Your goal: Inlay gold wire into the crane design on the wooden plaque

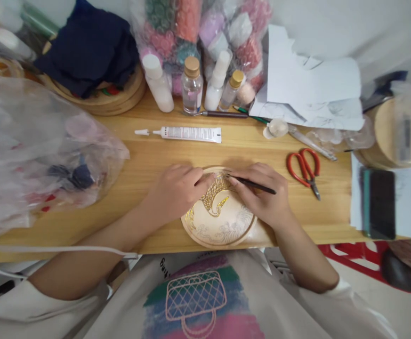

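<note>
A round pale wooden plaque (pixel 222 240) lies near the table's front edge. Raised gold outlines (pixel 216 193) form a scaled, curving shape on it, with thin-lined waves drawn below. My left hand (pixel 173 193) holds the plaque's left side, its thumb and forefinger reaching over the upper part of the design. In my right hand (pixel 267 195) is a slim black tool (pixel 253 183), pinched like a pen, its tip at the top of the gold pattern. What kind of tool it is cannot be made out. That hand rests on the plaque's right rim.
Behind the plaque lies a white glue tube (pixel 191 133), its nozzle leftward. Red-handled pliers (pixel 304 169) and a phone (pixel 380 203) on papers are to the right. Several bottles (pixel 192 87) stand at the back. A clear plastic bag (pixel 57 155) covers the left side; a white cable (pixel 67 248) crosses below.
</note>
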A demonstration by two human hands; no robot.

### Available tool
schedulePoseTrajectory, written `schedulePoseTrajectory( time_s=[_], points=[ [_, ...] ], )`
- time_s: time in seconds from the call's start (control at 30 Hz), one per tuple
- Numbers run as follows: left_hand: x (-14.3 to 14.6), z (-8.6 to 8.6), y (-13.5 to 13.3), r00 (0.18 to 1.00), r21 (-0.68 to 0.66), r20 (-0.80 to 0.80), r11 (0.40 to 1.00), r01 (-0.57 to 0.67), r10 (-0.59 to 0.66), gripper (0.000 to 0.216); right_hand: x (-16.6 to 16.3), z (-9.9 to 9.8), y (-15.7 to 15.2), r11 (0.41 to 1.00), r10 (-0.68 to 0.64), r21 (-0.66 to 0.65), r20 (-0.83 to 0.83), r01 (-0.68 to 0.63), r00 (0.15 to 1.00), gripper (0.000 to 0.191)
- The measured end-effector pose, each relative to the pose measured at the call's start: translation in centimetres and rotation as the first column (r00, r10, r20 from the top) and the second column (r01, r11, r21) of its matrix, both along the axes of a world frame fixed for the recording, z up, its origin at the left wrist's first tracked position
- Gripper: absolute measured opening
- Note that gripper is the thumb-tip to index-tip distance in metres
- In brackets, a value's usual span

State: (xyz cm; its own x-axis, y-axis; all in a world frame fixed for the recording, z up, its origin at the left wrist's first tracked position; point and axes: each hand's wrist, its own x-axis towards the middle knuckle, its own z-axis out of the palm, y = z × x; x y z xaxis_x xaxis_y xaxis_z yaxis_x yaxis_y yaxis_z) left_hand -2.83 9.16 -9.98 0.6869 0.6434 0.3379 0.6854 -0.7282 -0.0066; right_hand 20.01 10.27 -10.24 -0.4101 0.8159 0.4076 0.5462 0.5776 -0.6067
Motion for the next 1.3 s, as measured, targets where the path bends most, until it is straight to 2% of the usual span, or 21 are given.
schedulePoseTrajectory(
  time_s=[0.3, 0.57, 0.77, 1.1, 1.2, 1.3],
  points=[
    [0.1, 0.2, -0.2, 0.999, 0.023, -0.031, 1.000, -0.020, 0.021, 0.027, -0.2, -0.1, 0.0, 1.000, 0.014, -0.012, -0.008, -0.014, 1.000, 0.008],
    [0.2, 0.3, -0.2, 0.999, -0.027, 0.029, 0.999, -0.018, 0.019, 0.027, -0.1, -0.1, 0.1, 1.000, 0.018, -0.008, 0.007, -0.018, 1.000, 0.011],
    [0.1, 0.3, -0.3, 1.000, 0.016, 0.003, 1.000, -0.007, 0.007, 0.028, -0.2, 0.1, 0.0, 0.999, 0.032, 0.029, 0.017, -0.032, 0.999, 0.009],
    [0.4, 0.2, -0.8, 0.997, -0.025, -0.006, 0.997, -0.074, 0.074, 0.029, -0.7, 0.0, -0.7, 0.997, -0.052, 0.059, 0.066, 0.048, 0.996, 0.009],
    [0.6, 0.1, -1.1, 0.995, -0.080, 0.053, 0.994, -0.075, 0.079, 0.029, -1.0, 0.0, -1.0, 0.996, -0.085, 0.027, 0.051, 0.084, 0.995, 0.008],
    [1.2, 0.3, -1.8, 0.981, -0.201, 0.118, 0.972, -0.125, 0.151, 0.028, -1.3, 0.0, -1.3, 0.993, -0.119, 0.005, 0.032, 0.119, 0.992, 0.007]
  ],
)
